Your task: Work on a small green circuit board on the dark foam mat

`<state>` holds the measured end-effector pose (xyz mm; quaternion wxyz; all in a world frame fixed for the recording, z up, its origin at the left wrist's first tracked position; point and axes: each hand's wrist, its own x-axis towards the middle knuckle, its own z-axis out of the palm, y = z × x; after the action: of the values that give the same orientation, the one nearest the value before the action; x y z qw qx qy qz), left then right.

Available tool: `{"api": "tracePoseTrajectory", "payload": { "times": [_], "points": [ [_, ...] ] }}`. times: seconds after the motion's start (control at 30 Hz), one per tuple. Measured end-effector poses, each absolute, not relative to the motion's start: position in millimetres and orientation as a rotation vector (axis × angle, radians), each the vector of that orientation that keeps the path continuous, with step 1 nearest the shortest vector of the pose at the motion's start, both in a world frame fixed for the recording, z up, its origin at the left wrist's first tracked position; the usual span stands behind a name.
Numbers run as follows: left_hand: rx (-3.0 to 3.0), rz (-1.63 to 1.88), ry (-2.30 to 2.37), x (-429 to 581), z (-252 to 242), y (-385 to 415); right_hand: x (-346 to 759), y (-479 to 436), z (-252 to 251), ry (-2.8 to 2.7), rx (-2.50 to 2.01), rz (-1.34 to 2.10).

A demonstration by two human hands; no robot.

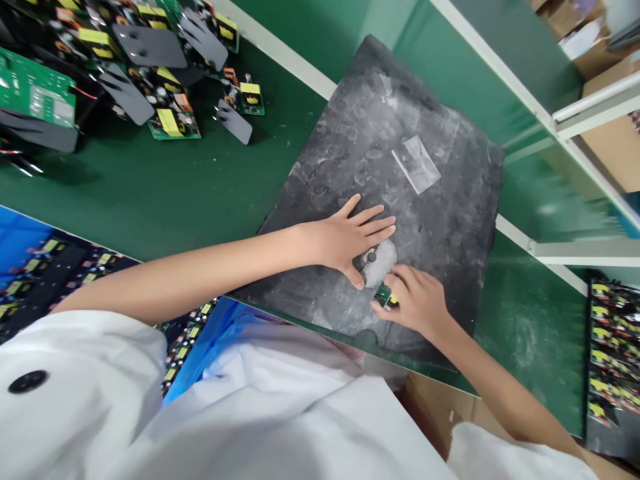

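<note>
My left hand (353, 239) lies over the dark mat (345, 160) with its fingers spread, holding nothing. Beside its thumb and palm is a pale grey patch (381, 261) with a small dark spot in it. Just right of that patch, my right hand (417, 299) pinches a small green circuit board (383, 295) between thumb and fingers. A bit of yellow shows on the board; the rest of it is hidden by the hand. Farther up the mat lies a small clear plastic piece (419, 165).
Circuit boards with yellow transformers and dark plates (170, 123) are heaped at the upper left of the green table (200, 193). More boards in rows sit at the right edge (613, 353) and lower left (35, 273). A white metal frame (500, 63) crosses the right.
</note>
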<state>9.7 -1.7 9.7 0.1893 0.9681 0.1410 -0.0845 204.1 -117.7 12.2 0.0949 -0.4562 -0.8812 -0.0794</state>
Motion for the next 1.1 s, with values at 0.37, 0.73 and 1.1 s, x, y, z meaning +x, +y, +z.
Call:
{"api": "tracePoseTrajectory", "payload": {
  "times": [0.37,0.73,1.1],
  "points": [
    [2.726,-0.237,0.400,10,10,-2,209,-115,11,-2.540,-1.426,-0.295],
    [2.741,-0.213,0.395,9,10,-2,210,-114,15,-2.526,-1.445,-0.256],
    [2.741,-0.213,0.374,10,10,-2,214,-117,8,-2.518,-1.325,-0.225]
  ]
}}
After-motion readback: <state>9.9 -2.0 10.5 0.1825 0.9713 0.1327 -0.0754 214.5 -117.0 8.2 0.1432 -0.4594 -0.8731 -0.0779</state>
